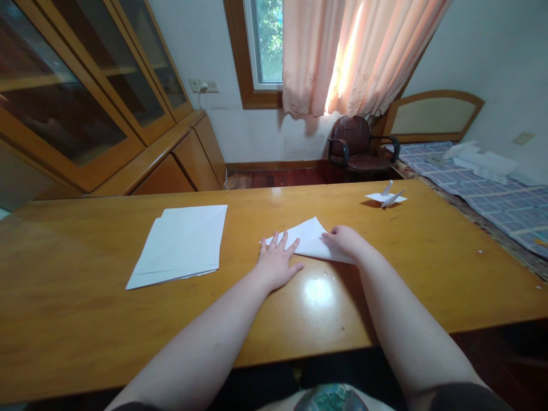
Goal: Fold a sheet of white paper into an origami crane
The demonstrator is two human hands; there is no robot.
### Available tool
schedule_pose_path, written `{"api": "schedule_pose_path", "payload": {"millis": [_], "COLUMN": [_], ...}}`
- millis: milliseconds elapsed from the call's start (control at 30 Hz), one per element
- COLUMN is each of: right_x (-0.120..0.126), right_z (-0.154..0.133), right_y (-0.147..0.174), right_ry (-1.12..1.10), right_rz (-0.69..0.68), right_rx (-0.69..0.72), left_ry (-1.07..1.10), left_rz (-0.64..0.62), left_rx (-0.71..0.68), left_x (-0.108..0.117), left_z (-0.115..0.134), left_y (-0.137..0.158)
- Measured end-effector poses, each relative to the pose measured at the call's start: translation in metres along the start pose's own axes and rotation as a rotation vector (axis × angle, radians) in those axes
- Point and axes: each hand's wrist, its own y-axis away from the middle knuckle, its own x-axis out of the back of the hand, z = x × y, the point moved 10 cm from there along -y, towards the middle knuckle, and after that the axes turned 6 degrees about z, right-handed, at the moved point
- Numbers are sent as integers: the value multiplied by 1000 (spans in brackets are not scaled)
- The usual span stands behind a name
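A sheet of white paper (310, 237), folded into a triangle, lies on the wooden table in front of me, its peak pointing away. My left hand (276, 262) rests flat with fingers spread, the fingertips on the triangle's left part. At the right side, my right hand (343, 242) is closed on the paper, with the thumb on top and the other fingers mostly hidden. Beyond it to the right stands a folded paper crane (386, 197). To the left lies a stack of white paper sheets (182, 242), its edges slightly uneven.
The wooden table (77, 245) spans the view. Behind it are a brown armchair (357, 142) and a curtained window. A glass-door cabinet (107, 74) stands at the left. On the right is a bed (466, 182) with white papers on it.
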Motion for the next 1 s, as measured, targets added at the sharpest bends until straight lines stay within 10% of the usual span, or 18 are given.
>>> {"api": "schedule_pose_path", "payload": {"millis": [167, 1000], "right_x": [3, -5], "right_z": [-3, -27], "right_y": [0, -49], "right_ry": [166, 153], "right_rz": [-184, 83], "right_rx": [-14, -4], "left_ry": [-15, -27], "left_rz": [-38, 27], "left_rx": [5, 47], "left_x": [-8, -6], "left_z": [15, 20], "left_y": [15, 11]}}
